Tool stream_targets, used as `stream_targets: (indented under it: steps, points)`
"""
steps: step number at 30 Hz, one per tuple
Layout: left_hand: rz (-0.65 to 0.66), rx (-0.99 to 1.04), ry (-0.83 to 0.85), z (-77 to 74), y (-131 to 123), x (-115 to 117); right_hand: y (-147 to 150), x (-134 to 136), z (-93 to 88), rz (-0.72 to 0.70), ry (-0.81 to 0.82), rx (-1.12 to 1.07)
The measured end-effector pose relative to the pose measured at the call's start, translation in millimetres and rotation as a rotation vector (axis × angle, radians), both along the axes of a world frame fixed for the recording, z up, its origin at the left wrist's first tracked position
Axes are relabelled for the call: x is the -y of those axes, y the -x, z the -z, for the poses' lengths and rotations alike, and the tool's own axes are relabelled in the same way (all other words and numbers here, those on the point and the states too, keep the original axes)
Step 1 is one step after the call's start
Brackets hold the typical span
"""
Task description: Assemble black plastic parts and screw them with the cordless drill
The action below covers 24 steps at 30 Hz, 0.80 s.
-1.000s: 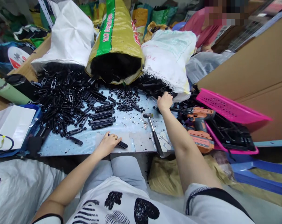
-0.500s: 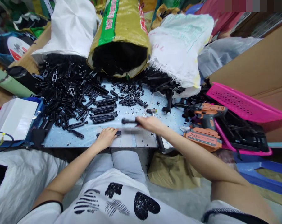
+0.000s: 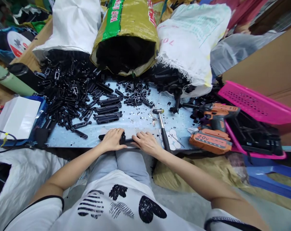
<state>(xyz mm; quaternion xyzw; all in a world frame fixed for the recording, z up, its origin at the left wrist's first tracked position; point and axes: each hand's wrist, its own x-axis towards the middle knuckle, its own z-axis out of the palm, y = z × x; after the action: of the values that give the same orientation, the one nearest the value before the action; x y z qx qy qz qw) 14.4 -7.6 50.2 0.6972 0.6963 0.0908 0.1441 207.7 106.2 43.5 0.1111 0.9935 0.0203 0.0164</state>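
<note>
At the table's front edge my left hand [image 3: 113, 139] is closed over a long black plastic part [image 3: 101, 137], whose ends show on either side. My right hand [image 3: 146, 142] grips a second black part [image 3: 129, 140], a bar with a wider head. Its head end meets the first part beside my left fingers; how the two join is hidden. A hammer [image 3: 162, 125] lies right of my right hand. Several black parts [image 3: 108, 117] are lined up in rows beyond my left hand.
A heap of black pieces [image 3: 66, 93] covers the back left. Behind stand a white sack [image 3: 75, 25], a yellow sack [image 3: 133, 22] and another white sack [image 3: 186, 41]. To the right are an orange cordless drill [image 3: 211, 138], pale discs [image 3: 173, 134] and a pink basket [image 3: 258, 104].
My right hand has brought the black bar down and toward me, against the part under my left hand. The left hand has shifted slightly right. The view has tilted a little.
</note>
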Motion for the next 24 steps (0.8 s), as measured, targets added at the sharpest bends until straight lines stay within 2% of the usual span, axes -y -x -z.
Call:
stream_targets:
  steps: [6,9,12,15,17,19,20,22,24]
  points:
    - [0.028,0.070,-0.121,7.0,6,8,6,8,-29.6,0.002,-0.010,-0.006]
    - [0.013,0.098,-0.165,13.8,8,11,10,8,-38.1,-0.003,-0.013,-0.021]
    - [-0.017,0.110,-0.172,16.4,9,13,12,2,-36.4,-0.036,-0.034,-0.044]
    - [0.022,0.085,-0.088,10.6,7,6,8,-13,-20.3,-0.086,-0.013,-0.069]
    - [0.107,0.056,-0.053,3.9,2,-15,2,-23,-3.5,-0.077,0.021,-0.099]
    - [0.131,0.022,-0.076,-2.2,-3,-53,-5,-29,13.2,-0.024,0.049,-0.136]
    - [0.089,0.006,-0.097,-4.2,-5,-78,-9,-29,20.0,0.005,0.060,-0.152]
    - [-0.106,-0.032,-0.136,-5.6,-9,-132,-15,-26,28.3,0.041,0.083,-0.168]
    - [-0.291,-0.048,-0.173,-3.9,-11,-183,-18,-23,28.8,0.045,0.117,-0.174]
